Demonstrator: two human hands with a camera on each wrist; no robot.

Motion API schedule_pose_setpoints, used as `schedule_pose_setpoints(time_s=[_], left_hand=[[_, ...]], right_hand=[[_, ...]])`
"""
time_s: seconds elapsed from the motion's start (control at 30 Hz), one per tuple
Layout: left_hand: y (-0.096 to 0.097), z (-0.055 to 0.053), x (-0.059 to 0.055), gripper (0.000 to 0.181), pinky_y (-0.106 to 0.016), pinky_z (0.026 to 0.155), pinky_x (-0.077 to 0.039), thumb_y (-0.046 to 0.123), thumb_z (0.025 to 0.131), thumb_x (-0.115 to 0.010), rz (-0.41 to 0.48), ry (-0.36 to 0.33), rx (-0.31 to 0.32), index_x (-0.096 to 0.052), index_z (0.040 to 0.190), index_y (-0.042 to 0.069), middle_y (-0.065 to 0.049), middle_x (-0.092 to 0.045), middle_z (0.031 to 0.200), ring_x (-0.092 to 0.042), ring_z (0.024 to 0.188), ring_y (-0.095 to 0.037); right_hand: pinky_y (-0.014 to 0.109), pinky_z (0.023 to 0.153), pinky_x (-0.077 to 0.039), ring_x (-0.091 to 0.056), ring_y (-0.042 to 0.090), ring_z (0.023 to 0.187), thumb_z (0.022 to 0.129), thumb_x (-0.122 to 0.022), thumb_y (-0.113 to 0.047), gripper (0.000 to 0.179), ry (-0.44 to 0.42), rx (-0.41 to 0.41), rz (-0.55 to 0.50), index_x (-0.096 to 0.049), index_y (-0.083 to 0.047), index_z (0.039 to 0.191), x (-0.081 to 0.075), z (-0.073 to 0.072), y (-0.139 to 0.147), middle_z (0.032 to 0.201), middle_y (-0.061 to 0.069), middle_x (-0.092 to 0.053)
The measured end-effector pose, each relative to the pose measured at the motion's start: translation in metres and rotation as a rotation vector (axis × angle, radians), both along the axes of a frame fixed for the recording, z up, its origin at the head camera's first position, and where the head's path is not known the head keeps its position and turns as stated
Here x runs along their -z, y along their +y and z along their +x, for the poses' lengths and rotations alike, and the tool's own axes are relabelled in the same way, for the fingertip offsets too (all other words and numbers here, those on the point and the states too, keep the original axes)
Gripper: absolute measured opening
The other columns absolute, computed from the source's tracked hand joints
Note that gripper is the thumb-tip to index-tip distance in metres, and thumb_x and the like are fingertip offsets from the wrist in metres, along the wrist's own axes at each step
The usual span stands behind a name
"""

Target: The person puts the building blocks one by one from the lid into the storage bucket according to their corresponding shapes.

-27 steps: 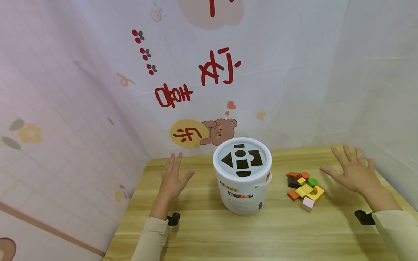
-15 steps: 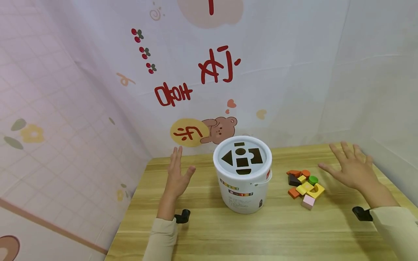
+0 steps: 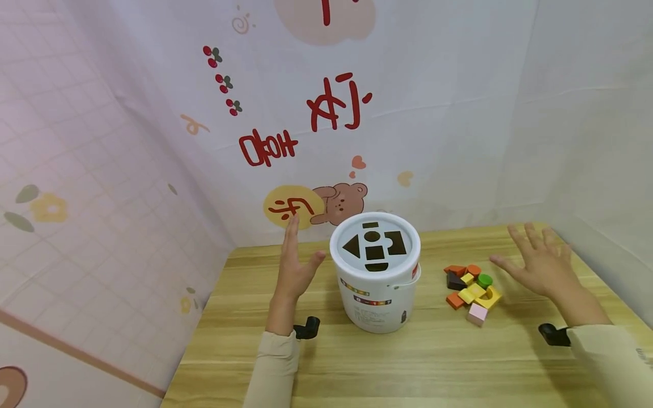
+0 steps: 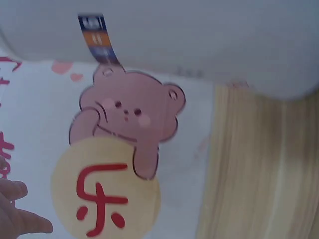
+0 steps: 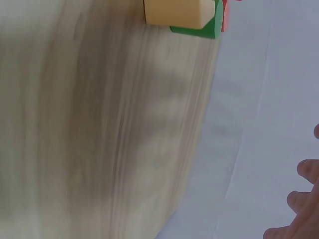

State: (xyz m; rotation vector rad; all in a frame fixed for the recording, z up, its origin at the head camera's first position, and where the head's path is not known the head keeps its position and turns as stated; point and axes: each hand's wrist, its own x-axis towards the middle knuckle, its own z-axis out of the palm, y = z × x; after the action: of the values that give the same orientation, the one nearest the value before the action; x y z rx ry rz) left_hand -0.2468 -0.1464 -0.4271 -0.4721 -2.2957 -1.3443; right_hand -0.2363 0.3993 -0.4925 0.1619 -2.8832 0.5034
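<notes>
Hovering empty and outstretched, left hand (image 3: 296,273) and right hand (image 3: 543,268) flank a probably light, stiff bucket (image 3: 375,294) best held mid-wall.

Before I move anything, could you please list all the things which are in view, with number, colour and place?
table: one, light wood, lower half of head view
bucket: one, white, on the table
lid: one, white with dark cut-outs, on the bucket
blocks: about ten, orange, yellow, green, pink and near-black, right of the bucket
backdrop: count unclear, pale with prints, behind the table
sleeves: two, beige, bottom of head view
wrist devices: two, black, one by each sleeve
left hand: one, bare, left of the bucket
right hand: one, bare, right of the blocks
</notes>
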Motion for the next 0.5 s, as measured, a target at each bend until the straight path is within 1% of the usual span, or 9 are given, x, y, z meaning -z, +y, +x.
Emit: schedule_pose_setpoints(time_s=[0.1,0.2,0.33,0.4,0.5], left_hand=[[0.010,0.000,-0.003,0.120,-0.075,0.120,-0.016,0.095,0.078,-0.053,0.026,0.004,0.009,-0.018,0.171,0.028,0.006,-0.014,0.176,-0.012,0.162,-0.026],[0.019,0.002,-0.003,0.122,-0.075,0.120,-0.017,0.097,0.077,-0.052,0.043,-0.002,0.018,-0.018,0.171,0.026,0.003,-0.014,0.176,-0.013,0.161,-0.028],[0.031,0.010,0.000,0.122,-0.074,0.119,-0.019,0.097,0.076,-0.052,0.055,-0.006,0.036,-0.018,0.170,0.030,0.004,-0.014,0.176,-0.013,0.161,-0.027],[0.036,0.016,0.003,0.121,-0.074,0.119,-0.019,0.098,0.075,-0.052,0.061,-0.005,0.049,-0.017,0.170,0.032,0.006,-0.014,0.176,-0.013,0.161,-0.027],[0.042,0.021,0.007,0.121,-0.075,0.119,-0.019,0.098,0.075,-0.052,0.080,-0.005,0.064,-0.017,0.170,0.032,0.005,-0.015,0.176,-0.014,0.161,-0.028]], right_hand=[[0.083,0.106,0.019,0.021,0.062,0.149,0.104,-0.055,-0.059,0.097,-0.007,-0.008,-0.023,0.000,-0.014,0.170,0.002,-0.001,-0.005,0.169,0.034,0.009],[0.083,0.105,0.020,0.020,0.062,0.149,0.105,-0.055,-0.057,0.097,-0.014,-0.017,-0.049,0.001,-0.014,0.170,0.002,0.001,-0.010,0.169,0.033,0.011],[0.083,0.105,0.021,0.020,0.061,0.150,0.105,-0.056,-0.055,0.097,-0.012,-0.018,-0.095,0.002,-0.014,0.170,-0.002,0.009,-0.019,0.170,0.032,0.011],[0.083,0.105,0.020,0.019,0.061,0.150,0.105,-0.057,-0.054,0.097,-0.002,-0.016,-0.119,0.002,-0.014,0.170,-0.005,0.012,-0.025,0.170,0.032,0.010],[0.085,0.106,0.017,0.017,0.061,0.151,0.105,-0.058,-0.052,0.096,0.019,-0.020,-0.160,0.001,-0.014,0.170,-0.008,0.016,-0.036,0.171,0.031,0.009]])
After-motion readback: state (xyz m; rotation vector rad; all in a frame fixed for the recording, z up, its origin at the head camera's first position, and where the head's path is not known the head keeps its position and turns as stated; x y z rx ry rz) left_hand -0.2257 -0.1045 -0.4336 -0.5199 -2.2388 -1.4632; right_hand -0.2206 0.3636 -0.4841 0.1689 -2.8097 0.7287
